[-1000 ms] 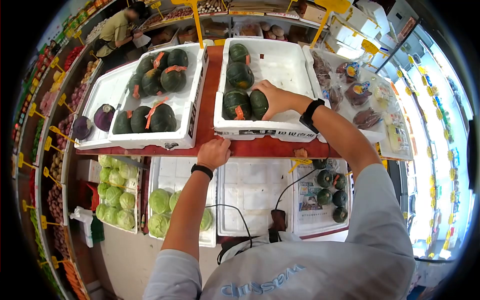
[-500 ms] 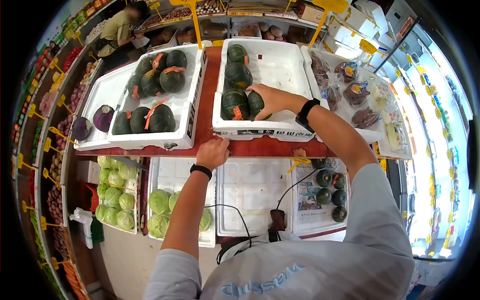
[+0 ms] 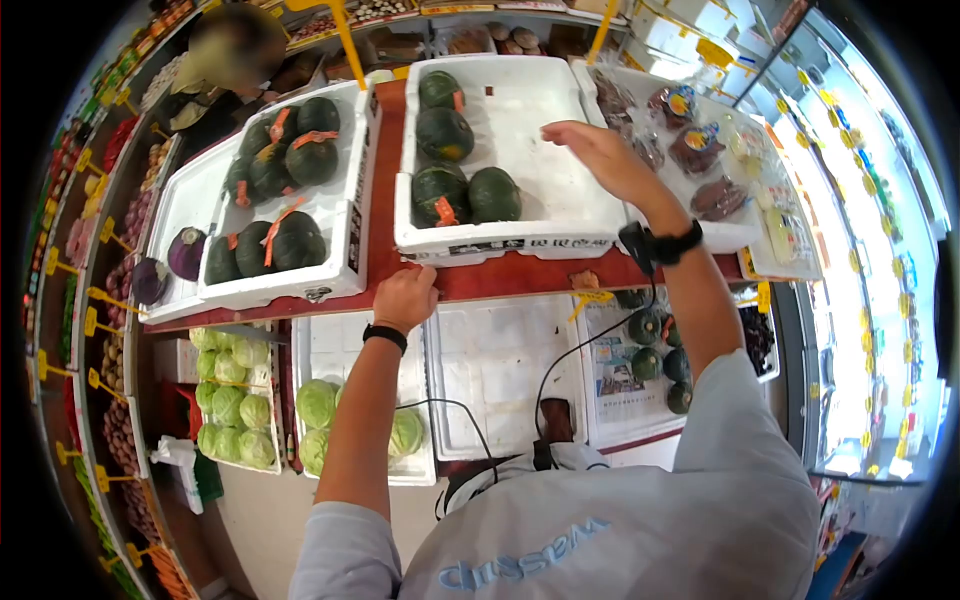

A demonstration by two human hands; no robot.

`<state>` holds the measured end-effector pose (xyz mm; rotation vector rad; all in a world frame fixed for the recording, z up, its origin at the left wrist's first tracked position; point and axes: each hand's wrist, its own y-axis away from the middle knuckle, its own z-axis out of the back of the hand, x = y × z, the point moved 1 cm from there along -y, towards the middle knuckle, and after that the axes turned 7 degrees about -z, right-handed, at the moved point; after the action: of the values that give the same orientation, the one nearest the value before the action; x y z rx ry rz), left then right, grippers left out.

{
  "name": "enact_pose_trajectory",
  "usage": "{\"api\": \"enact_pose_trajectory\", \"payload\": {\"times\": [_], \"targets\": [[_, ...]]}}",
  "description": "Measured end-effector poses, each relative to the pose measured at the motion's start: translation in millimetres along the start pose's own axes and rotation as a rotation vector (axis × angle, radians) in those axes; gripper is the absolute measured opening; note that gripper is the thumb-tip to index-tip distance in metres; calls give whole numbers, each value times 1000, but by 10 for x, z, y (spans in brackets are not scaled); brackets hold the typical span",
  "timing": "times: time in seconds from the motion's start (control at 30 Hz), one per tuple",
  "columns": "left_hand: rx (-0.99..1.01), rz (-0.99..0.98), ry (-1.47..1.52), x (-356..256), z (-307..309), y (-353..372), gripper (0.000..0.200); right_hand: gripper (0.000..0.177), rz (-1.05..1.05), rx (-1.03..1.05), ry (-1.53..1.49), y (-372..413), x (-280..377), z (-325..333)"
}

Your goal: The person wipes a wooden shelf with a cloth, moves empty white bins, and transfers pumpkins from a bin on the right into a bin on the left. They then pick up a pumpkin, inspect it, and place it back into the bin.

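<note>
My right hand (image 3: 607, 165) hovers open over the right part of a white foam box (image 3: 510, 240), fingers stretched out and nothing in them. Dark green pumpkins stand along the left side of that box, the nearest to this hand being a round pumpkin (image 3: 494, 194). Beside it sits a pumpkin with an orange band (image 3: 440, 195), and behind are a yellow-spotted pumpkin (image 3: 444, 134) and a smaller-looking pumpkin (image 3: 440, 90). My left hand (image 3: 405, 298) rests with curled fingers on the red table edge (image 3: 490, 280), below the box.
Another foam box (image 3: 345, 235) at left holds several banded pumpkins, with purple cabbages (image 3: 186, 253) alongside. Bagged produce (image 3: 697, 147) lies at right. Under the table are green cabbages (image 3: 318, 400) and more pumpkins (image 3: 645, 362). A person (image 3: 230, 60) is at the back left.
My right hand has let go of the front pumpkin and lifted away up and to the right. That pumpkin stays in the box. My left hand remains at the table edge; the view has shifted slightly.
</note>
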<state>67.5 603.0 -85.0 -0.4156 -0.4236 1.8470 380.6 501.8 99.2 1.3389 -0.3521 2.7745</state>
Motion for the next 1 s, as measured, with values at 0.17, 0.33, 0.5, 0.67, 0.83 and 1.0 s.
{"api": "enact_pose_trajectory", "payload": {"times": [0.17, 0.33, 0.5, 0.67, 0.83, 1.0], "targets": [[28, 14, -50, 13, -24, 4, 15, 27, -139, -431, -134, 1548, -235, 240], [-32, -72, -73, 27, -73, -5, 17, 19, -690, -485, -438, 3125, -1328, -113], [94, -24, -78, 52, -57, 28, 22, 54, -1077, -453, 90, 4661, -3270, -993], [59, -74, -143, 162, -130, 100, 21, 97, -1175, -533, 216, 4946, -3763, -1376], [102, -53, -140, 182, -116, 107, 17, 114, -1426, -367, 257, 4603, -3827, -1411], [112, -55, -147, 221, -101, 127, 15, 109, -1644, -252, 338, 4242, -3707, -1277]]}}
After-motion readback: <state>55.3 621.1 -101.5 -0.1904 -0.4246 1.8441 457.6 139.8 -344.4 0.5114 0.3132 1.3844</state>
